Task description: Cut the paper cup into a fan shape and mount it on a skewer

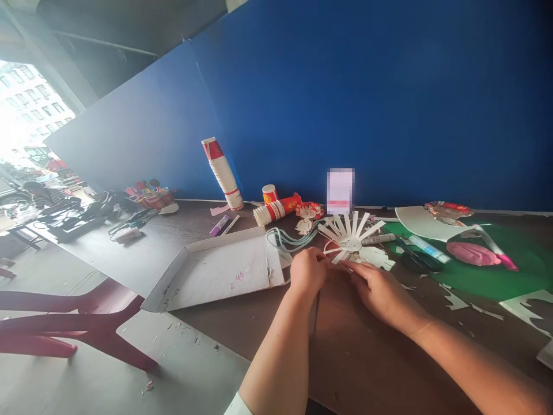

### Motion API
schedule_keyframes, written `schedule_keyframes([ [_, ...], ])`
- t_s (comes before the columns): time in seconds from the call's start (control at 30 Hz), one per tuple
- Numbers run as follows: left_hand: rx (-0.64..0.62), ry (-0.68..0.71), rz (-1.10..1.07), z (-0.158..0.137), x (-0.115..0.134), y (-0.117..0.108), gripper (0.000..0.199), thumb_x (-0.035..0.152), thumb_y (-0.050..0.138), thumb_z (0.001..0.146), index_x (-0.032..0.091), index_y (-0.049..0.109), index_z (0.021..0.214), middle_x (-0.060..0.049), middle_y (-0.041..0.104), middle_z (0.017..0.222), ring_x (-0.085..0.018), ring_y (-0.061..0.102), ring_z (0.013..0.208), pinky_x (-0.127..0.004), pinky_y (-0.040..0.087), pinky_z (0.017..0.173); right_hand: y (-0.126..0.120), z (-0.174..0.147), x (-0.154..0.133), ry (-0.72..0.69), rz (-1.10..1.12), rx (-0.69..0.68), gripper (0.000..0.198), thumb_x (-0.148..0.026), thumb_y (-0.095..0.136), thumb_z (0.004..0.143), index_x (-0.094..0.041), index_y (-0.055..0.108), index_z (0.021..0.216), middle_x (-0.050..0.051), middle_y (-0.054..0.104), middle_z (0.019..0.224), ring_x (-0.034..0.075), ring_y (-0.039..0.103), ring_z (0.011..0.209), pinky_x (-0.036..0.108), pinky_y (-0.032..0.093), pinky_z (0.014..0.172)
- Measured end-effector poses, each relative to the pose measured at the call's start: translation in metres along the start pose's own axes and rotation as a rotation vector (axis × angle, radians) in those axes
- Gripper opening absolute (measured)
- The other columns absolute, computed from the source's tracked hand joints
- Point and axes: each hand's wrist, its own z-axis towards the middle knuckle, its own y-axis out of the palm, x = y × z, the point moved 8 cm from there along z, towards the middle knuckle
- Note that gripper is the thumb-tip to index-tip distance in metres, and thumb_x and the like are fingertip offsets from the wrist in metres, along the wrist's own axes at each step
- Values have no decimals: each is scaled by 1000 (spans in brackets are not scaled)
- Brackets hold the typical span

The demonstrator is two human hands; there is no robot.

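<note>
A white paper cup [351,244], cut into strips that fan out round its base, is held a little above the dark table. Marks like a small face show on the round base. My left hand [307,270] is closed at the cup's lower left, pinching the end of a strip. At its lower edge, my right hand [375,287] grips it between thumb and fingers; the fingertips are partly hidden. Beyond the hands lies a finished-looking cut-paper figure [306,214] with a red fringed rim.
An open cardboard box lid [228,266] lies left of my hands. Behind stand a leaning stack of paper cups [223,177] and a lying stack [279,210]. Rightward are a green sheet [484,280], a glue tube [428,249], pink clay [473,253] and paper scraps. A red chair [86,317] stands left.
</note>
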Motion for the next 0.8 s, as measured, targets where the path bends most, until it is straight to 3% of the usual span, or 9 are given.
schedule_keyframes([
  [0.1,-55,140,59,-1,10,2,10,24,70,74,23,77,80,-5,72,90,-22,64,85,-31,47,80,0,-1,3,18,-20,-19,40,-17,43,92,-21,67,123,9,71,119,25,66,111,38,52,94],
  [0.23,-136,140,1,1,7,10,14,25,72,74,24,79,85,-4,72,85,-20,63,79,-28,47,77,2,-1,3,35,-24,-37,39,-18,43,93,-21,68,123,11,71,119,26,67,109,40,52,94],
  [0.37,-129,185,-34,4,6,13,18,28,72,76,23,79,92,-5,70,86,-19,61,78,-28,48,75,1,-1,-2,-10,22,-41,42,-16,42,94,-25,64,129,8,69,125,23,64,116,38,50,98],
  [0.6,-46,472,230,0,23,12,20,17,63,80,21,76,95,-6,65,89,-21,55,89,-32,44,85,1,0,-1,23,-14,-71,45,-13,44,89,-24,65,128,8,70,121,24,66,111,36,52,94],
  [0.8,-131,609,454,-8,47,19,17,20,55,86,19,71,92,-9,65,100,-23,54,94,-35,42,91,-3,0,-9,46,-26,-107,51,-9,47,81,-24,66,125,7,74,109,23,70,97,33,53,83],
])
